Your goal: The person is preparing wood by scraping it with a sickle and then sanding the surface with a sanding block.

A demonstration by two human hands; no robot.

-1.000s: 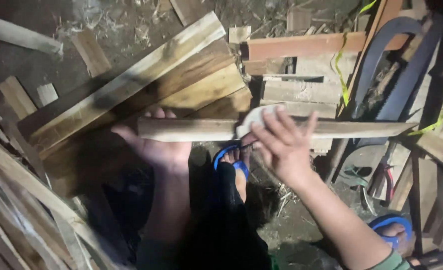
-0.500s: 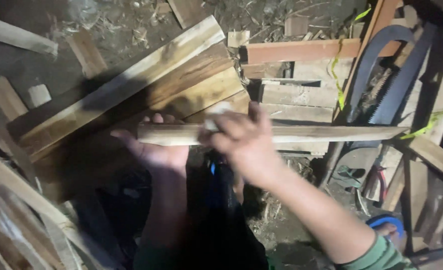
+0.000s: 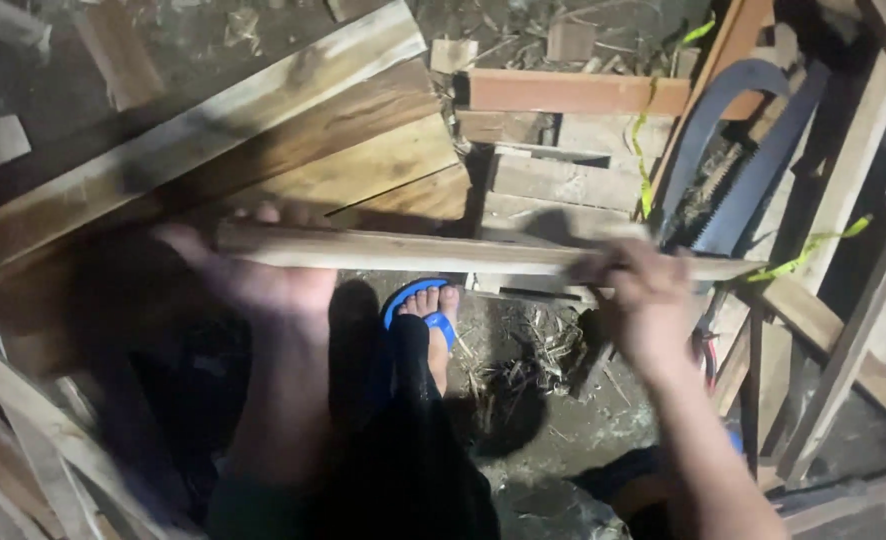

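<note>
I hold the wooden strip [image 3: 433, 253] level above my blue-sandalled foot [image 3: 425, 315]. Left hand [image 3: 263, 280] cups its near end; right hand [image 3: 643, 305] closes around it nearer the far end, blurred. Step: rubbing the strip smooth, I judge.

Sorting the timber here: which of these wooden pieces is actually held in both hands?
The thin pale strip running across the middle, gripped by the left hand and right hand; the other boards lie untouched.
</note>
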